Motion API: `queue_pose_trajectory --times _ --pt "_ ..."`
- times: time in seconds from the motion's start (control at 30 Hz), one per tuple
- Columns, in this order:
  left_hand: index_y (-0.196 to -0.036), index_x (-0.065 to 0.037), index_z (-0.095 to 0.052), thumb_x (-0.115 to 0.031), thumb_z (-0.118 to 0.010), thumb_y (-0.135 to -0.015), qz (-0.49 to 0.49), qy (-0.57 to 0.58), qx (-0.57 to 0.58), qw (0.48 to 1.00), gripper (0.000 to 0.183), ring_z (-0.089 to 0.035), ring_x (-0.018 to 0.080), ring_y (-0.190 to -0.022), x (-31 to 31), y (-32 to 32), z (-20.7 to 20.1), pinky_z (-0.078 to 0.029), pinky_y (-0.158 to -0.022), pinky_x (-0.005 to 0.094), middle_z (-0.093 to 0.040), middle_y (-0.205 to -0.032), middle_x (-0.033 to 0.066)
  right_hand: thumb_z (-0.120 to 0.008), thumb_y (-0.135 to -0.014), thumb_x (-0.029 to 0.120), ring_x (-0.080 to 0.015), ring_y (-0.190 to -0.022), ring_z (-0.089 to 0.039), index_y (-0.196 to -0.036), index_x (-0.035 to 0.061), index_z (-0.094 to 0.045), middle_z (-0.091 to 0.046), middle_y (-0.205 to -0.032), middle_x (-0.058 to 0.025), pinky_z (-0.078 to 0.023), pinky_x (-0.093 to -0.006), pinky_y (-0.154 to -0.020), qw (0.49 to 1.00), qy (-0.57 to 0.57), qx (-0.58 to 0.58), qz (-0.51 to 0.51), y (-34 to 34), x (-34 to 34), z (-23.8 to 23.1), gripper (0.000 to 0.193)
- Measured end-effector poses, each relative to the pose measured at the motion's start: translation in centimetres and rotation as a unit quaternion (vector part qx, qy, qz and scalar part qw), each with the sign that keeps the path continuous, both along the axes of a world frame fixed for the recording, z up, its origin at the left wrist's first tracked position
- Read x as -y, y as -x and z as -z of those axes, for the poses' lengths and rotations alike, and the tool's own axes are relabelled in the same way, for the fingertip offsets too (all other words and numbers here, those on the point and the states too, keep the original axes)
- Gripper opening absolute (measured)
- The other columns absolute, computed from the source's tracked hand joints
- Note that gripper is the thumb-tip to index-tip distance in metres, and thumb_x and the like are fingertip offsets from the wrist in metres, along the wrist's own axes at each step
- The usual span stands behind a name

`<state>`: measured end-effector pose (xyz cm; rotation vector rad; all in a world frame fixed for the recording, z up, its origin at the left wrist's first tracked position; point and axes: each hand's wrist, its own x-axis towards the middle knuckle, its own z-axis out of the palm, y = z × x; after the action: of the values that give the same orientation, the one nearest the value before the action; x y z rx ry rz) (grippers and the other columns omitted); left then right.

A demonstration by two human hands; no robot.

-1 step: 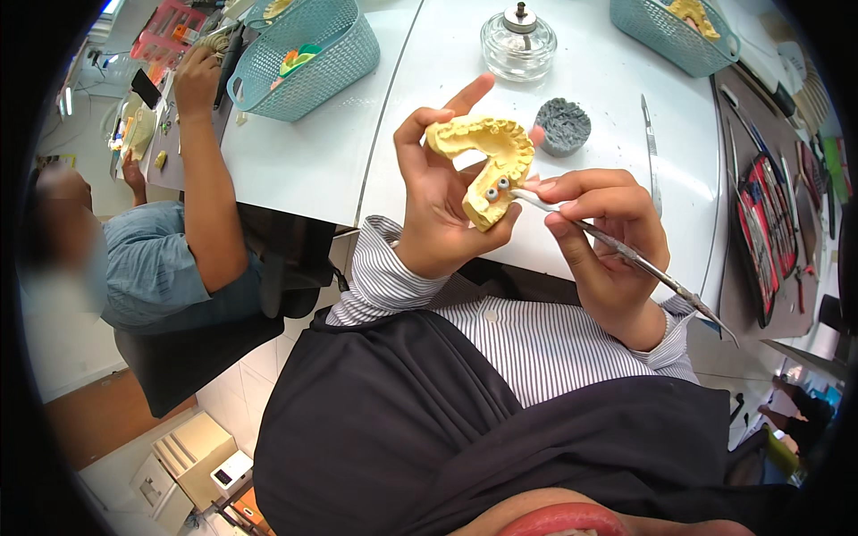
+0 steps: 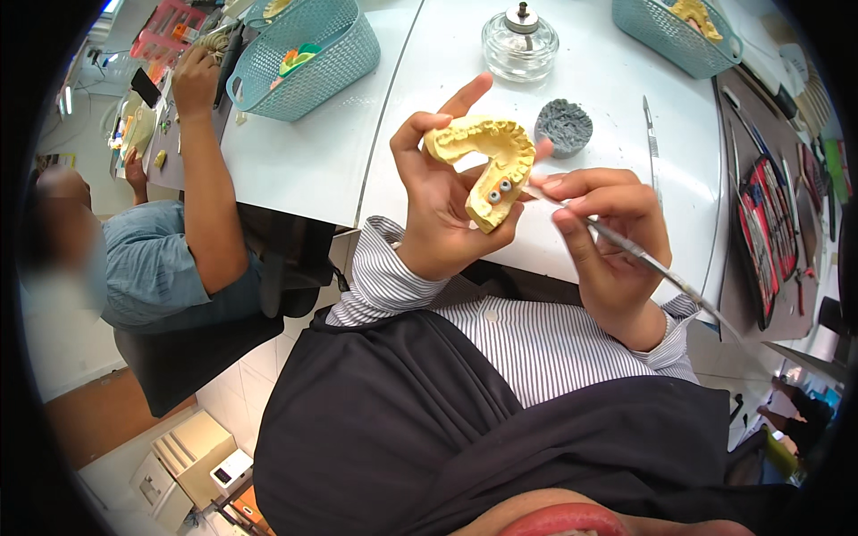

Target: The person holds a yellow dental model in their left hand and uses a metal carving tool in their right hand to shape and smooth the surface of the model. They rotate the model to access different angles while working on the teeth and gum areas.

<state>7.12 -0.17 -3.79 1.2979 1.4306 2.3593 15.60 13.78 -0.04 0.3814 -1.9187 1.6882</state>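
Observation:
My left hand (image 2: 438,201) grips a yellow plaster dental cast (image 2: 490,143) above the table, thumb at its lower end and fingers behind it. The cast is a horseshoe-shaped arch with teeth along its rim. Two small grey rings with pale centres (image 2: 500,190) sit side by side on its near right part. In my right hand (image 2: 617,241) a slim metal dental carving instrument (image 2: 636,253) is pinched between thumb and fingers. Its working tip lies just right of the cast, blurred, seemingly apart from it. The other end slopes down to the right.
Beyond my hands are a round dark grey block (image 2: 564,128), a glass spirit burner (image 2: 520,43) and a scalpel (image 2: 651,134). Blue-green baskets (image 2: 308,80) stand at the back. A red-and-black tool roll (image 2: 770,241) lies at right. Another person (image 2: 170,259) sits at left.
The instrument's tip has drawn away from the small rings, slightly up and to the right. The cast has shifted very slightly in my left hand.

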Motion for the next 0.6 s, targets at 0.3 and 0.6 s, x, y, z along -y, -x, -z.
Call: queue_pose_trajectory --times 0.3,0.6 --pt "-0.124 -0.011 -0.016 -0.007 -0.076 -0.066 -0.164 0.081 -0.180 0.967 0.083 -0.051 0.0247 -0.104 0.0 0.2 1.0 -0.051 -0.079 0.0304 -0.027 -0.128 0.0230 -0.059 -0.075 -0.013 -0.0365 -0.098 -0.059 -0.092 -0.0001 -0.049 -0.060 -0.094 -0.0181 -0.051 -0.0417 -0.083 0.995 -0.088 -0.020 -0.036 0.0 -0.8 0.7 0.023" --pt "-0.119 -0.017 -0.022 -0.014 -0.078 -0.067 -0.216 0.063 -0.217 0.950 0.077 -0.056 0.0250 -0.096 0.2 0.4 1.3 -0.053 -0.075 0.0299 -0.037 -0.122 0.0256 -0.061 -0.075 -0.011 -0.0313 -0.098 -0.061 -0.091 0.0000 -0.051 -0.061 -0.093 -0.0161 -0.054 -0.0313 -0.078 0.998 -0.012 0.027 -0.059 0.4 -0.1 0.5 0.022"
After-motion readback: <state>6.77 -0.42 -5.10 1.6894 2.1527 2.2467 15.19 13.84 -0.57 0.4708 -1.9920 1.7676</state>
